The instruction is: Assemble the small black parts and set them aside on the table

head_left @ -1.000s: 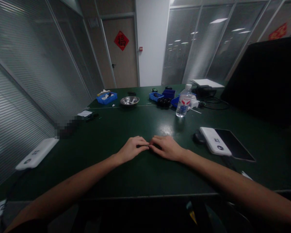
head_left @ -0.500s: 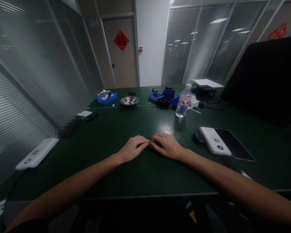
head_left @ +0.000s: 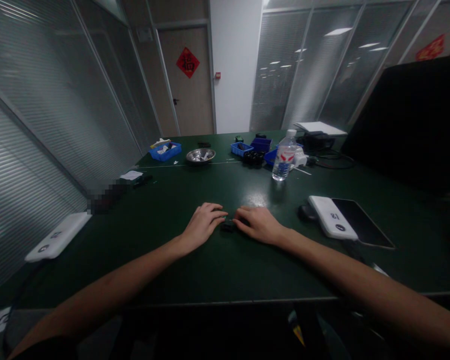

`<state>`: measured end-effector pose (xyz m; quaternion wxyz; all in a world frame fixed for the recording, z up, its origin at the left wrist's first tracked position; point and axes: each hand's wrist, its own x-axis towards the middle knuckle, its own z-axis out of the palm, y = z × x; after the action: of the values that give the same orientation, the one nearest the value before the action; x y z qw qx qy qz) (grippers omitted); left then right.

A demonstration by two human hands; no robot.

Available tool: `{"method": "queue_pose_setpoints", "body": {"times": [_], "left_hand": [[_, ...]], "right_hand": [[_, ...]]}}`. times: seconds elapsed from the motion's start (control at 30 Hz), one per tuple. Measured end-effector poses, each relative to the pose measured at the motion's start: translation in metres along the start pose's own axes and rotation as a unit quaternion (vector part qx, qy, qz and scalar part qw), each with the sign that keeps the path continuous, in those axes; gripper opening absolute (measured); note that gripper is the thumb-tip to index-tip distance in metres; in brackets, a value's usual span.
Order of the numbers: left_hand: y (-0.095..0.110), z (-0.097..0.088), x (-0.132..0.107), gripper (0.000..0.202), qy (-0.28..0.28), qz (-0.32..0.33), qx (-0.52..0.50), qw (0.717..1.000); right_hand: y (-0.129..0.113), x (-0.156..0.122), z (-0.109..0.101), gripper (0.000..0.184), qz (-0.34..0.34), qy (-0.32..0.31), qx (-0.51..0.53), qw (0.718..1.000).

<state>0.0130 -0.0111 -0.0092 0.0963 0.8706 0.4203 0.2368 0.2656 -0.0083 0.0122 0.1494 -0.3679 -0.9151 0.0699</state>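
A small dark object (head_left: 227, 226) lies on the green table between my two hands; its kind cannot be made out. My left hand (head_left: 204, 222) is just left of it, palm down with the fingers stretched out and slightly apart. Something tiny and greenish shows by its fingertips, too small to name. On the other side my right hand (head_left: 258, 224) has its fingers curled together in a pinch beside the dark object. A thin bit sticks out at those fingertips, but what they hold is hidden.
On the right, a white power bank (head_left: 333, 216) rests partly over a phone (head_left: 365, 225), beside a black mouse (head_left: 306, 213). A water bottle (head_left: 284, 157) stands farther back. Beyond are a metal bowl (head_left: 201, 156) and blue trays (head_left: 165, 152). Another white power bank (head_left: 58, 237) lies left.
My left hand has drawn back a little to the left and its fingers have spread. The dark object between the hands shows more now. My right hand stays nearly in place.
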Motion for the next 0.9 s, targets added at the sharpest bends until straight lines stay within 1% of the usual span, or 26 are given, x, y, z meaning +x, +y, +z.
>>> {"method": "queue_pose_setpoints", "body": {"times": [0.13,0.23,0.37,0.43,0.53,0.63,0.7,0.73,0.83,0.9], "left_hand": [[0.001,-0.003,0.000,0.032,-0.015,0.011,0.020,1.000],[0.002,-0.007,0.001,0.033,-0.027,0.013,0.009,1.000],[-0.002,-0.013,0.002,0.032,-0.040,0.004,-0.043,0.998],[-0.007,-0.015,0.003,0.034,-0.043,-0.015,-0.086,0.995],[-0.015,-0.016,0.003,0.040,-0.027,-0.054,-0.143,0.988],[-0.015,-0.016,0.003,0.043,0.014,-0.066,-0.151,0.986],[-0.007,-0.018,0.001,0.041,0.026,-0.044,-0.132,0.990],[-0.001,-0.018,0.000,0.037,0.021,-0.023,-0.118,0.993],[0.021,-0.020,-0.002,0.026,-0.022,0.056,-0.074,0.995],[0.030,-0.019,-0.002,0.024,-0.040,0.088,-0.055,0.994]], "right_hand": [[0.000,0.000,-0.001,0.023,-0.002,-0.004,0.004,1.000],[0.000,0.000,-0.001,0.023,-0.003,-0.001,0.010,1.000],[-0.001,0.000,-0.002,0.022,-0.003,-0.001,0.013,1.000],[0.000,0.000,-0.003,0.022,0.002,-0.002,0.014,1.000],[0.003,0.000,-0.005,0.023,0.035,0.004,0.009,0.999],[0.007,0.000,-0.006,0.024,0.094,0.010,0.003,0.995],[0.010,0.000,-0.005,0.024,0.121,0.012,0.005,0.993],[0.011,0.000,-0.005,0.024,0.127,0.014,0.005,0.992],[0.012,0.000,-0.003,0.023,0.122,0.018,0.007,0.992],[0.013,0.000,-0.002,0.024,0.115,0.023,0.007,0.993]]}}
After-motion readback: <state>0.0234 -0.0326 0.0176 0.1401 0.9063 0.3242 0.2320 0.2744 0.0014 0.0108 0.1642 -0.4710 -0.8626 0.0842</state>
